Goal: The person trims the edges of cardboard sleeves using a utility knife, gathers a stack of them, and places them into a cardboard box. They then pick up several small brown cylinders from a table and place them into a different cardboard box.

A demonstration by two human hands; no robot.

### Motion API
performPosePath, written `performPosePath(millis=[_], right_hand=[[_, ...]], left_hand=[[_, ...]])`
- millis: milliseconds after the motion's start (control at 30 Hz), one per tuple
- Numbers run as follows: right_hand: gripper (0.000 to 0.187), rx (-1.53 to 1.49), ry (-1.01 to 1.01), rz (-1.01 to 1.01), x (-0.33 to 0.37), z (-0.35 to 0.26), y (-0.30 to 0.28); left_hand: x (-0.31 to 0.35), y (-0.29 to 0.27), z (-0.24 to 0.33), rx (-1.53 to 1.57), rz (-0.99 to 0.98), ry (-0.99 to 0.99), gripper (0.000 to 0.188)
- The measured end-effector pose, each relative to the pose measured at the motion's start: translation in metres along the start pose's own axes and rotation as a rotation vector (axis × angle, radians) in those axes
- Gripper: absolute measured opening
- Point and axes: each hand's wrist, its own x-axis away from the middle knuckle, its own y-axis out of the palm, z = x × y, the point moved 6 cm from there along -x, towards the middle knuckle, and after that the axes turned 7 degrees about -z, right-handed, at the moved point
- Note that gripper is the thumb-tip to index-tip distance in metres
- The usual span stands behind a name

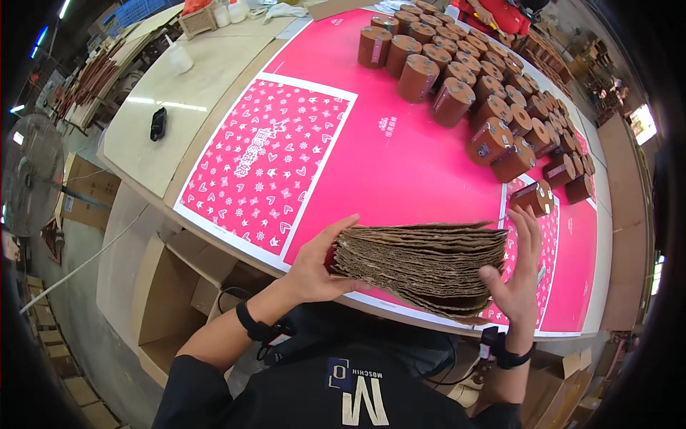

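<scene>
A thick stack of brown corrugated cardboard sheets (421, 261) stands at the table's near edge, its layered edges facing up and fanned slightly apart. My left hand (318, 261) grips the stack's left end, fingers on the far side and thumb on the near side. At the right end is my right hand (520, 279), open, its fingers stretched upward and thumb apart. That thumb tip overlaps the stack's edge; whether it presses on it I cannot tell. Beneath lies a pink printed sheet (400, 171) with white-patterned panels. One brown cylinder (532, 198) lies just beyond my right fingers.
Many brown cylindrical containers (454, 102) crowd the far right of the table. On the left side sit a black object (158, 124) and a white squeeze bottle (179, 57). A fan (32, 175) and an open carton (168, 300) stand left. Another person's hand (486, 16) shows at the back.
</scene>
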Motion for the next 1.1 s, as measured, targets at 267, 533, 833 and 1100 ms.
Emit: performPosePath(millis=[267,533,833,1100], right_hand=[[0.099,0.348,-0.468,-0.511,-0.044,-0.118,0.06],[0.092,0.308,-0.474,-0.477,-0.051,-0.125,0.09],[0.097,0.182,-0.313,-0.487,-0.053,-0.122,0.097],[0.09,0.308,-0.354,-0.374,-0.063,-0.127,0.083]], left_hand=[[0.0,-0.006,0.007,-0.098,0.042,0.017,0.103],[0.004,-0.007,0.001,0.014,0.059,0.045,0.12],[0.0,-0.006,0.0,-0.166,-0.017,0.062,0.136],[0.0,-0.015,-0.002,0.098,-0.093,-0.077,0.113]])
